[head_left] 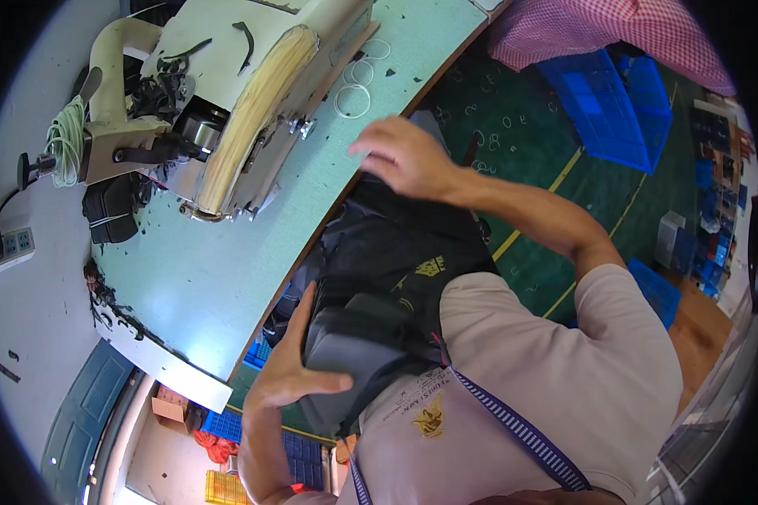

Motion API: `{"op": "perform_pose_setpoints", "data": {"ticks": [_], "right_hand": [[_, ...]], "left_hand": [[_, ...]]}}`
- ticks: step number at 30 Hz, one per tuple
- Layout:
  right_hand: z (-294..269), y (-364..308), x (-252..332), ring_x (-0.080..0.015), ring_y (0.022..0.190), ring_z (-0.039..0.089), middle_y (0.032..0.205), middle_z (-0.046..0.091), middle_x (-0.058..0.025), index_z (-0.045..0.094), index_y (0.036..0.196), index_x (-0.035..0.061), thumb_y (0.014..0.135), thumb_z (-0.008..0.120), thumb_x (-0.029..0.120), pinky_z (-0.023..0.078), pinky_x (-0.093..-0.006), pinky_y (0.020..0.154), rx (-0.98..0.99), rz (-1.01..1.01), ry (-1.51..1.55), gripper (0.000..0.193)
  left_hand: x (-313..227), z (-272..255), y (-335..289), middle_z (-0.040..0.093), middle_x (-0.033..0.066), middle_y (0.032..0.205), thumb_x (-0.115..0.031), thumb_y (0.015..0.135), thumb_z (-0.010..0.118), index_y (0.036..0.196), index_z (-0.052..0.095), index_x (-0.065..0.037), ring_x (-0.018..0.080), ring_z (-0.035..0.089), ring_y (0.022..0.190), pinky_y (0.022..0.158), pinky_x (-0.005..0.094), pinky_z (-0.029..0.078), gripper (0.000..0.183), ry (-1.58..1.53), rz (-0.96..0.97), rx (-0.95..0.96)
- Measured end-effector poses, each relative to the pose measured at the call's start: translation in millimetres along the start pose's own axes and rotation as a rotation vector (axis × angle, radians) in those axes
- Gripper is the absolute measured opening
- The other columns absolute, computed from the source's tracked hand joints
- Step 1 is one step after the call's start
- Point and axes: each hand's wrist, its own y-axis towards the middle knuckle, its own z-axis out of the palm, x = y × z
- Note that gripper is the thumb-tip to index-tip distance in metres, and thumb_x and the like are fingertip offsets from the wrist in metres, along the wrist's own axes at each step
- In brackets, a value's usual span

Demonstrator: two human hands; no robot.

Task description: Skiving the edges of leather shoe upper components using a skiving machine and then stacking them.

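Note:
My left hand (290, 374) is wrapped around a thick stack of dark grey pieces (354, 337), with the thumb on the near side and the fingers along the far edge. The stack rests against my body, over a black apron (413, 252). My right hand (404, 160) hangs over the table edge, its fingers apart and loosely bent, with nothing visible in them. Closest to it on the table lie thin white rubber bands (353, 101), several loose loops beside the machine. The underside of my right fingers is hidden.
A cream-coloured machine (269, 109) with a tan padded edge stands on the pale green table (194, 278). Black scraps surround it. Near the wall sits a banded black stack (109, 210). Blue crates (602, 109) stand on the green floor beside a person's red checked clothing (606, 25).

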Motion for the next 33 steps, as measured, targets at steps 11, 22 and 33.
{"op": "perform_pose_setpoints", "data": {"ticks": [11, 22, 33], "right_hand": [[-12.3, 12.7, -85.7, -0.0295, 0.110, 0.053, 0.103, 0.059, -0.0054, 0.063, 0.102, 0.0077, 0.073, 0.082, 0.024, 0.045, -0.0417, 0.095, 0.108, -0.398, -0.349, 0.038], [28.2, 9.4, 102.7, -0.0167, 0.075, 0.060, 0.083, 0.065, -0.0139, 0.063, 0.096, 0.0007, 0.083, 0.069, 0.012, 0.049, -0.0304, 0.074, 0.461, 0.040, 0.783, 0.019], [16.1, -19.5, 64.6, -0.0097, 0.060, 0.046, 0.073, 0.056, -0.0006, 0.056, 0.130, -0.0001, 0.098, 0.059, 0.030, 0.040, -0.0266, 0.061, 0.672, 1.138, 2.009, 0.044]], "left_hand": [[40.2, -16.1, -15.5, 0.057, 0.0184, 0.137, -0.029, 0.044, 0.095, 0.152, 0.032, 0.002, 0.0314, 0.052, 0.128, 0.112, 0.0391, 0.035, 0.129, -0.150, 0.052, 0.124], [92.3, 4.1, -19.0, 0.066, 0.0155, 0.120, -0.014, 0.043, 0.089, 0.124, 0.062, 0.006, 0.0278, 0.061, 0.113, 0.104, 0.0378, 0.042, 0.088, -0.640, 0.327, 0.034], [62.9, -0.7, -30.5, 0.044, 0.0176, 0.149, -0.020, 0.044, 0.091, 0.154, 0.025, 0.003, 0.0298, 0.045, 0.135, 0.115, 0.0368, 0.030, 0.130, -0.484, 0.541, -0.022]]}}
